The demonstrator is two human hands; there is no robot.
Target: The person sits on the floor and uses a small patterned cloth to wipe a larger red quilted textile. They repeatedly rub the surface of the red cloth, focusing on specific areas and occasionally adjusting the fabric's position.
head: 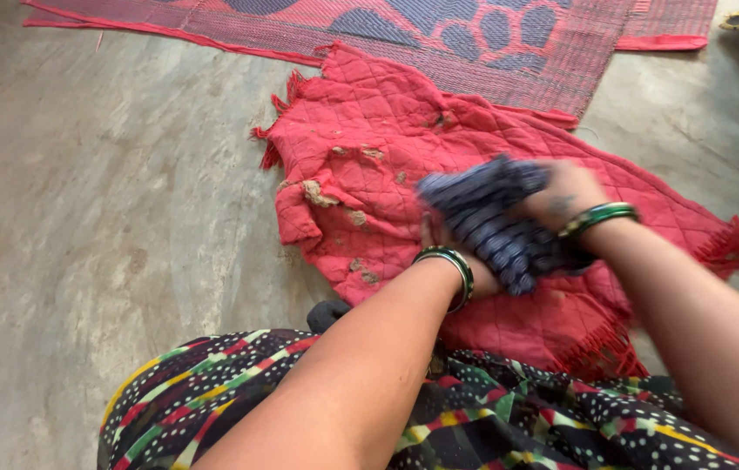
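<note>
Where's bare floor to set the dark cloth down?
The grey floor left of the red quilt is bare, from the woven mat down to the patterned skirt. A smaller patch lies far right, above the quilt's fringe. It is crowded where both hands grip the dark cloth.

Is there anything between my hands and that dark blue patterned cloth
Nothing visible. Both the left hand and the right hand are already on the dark blue cloth, which is bunched above the red quilted blanket.
</note>
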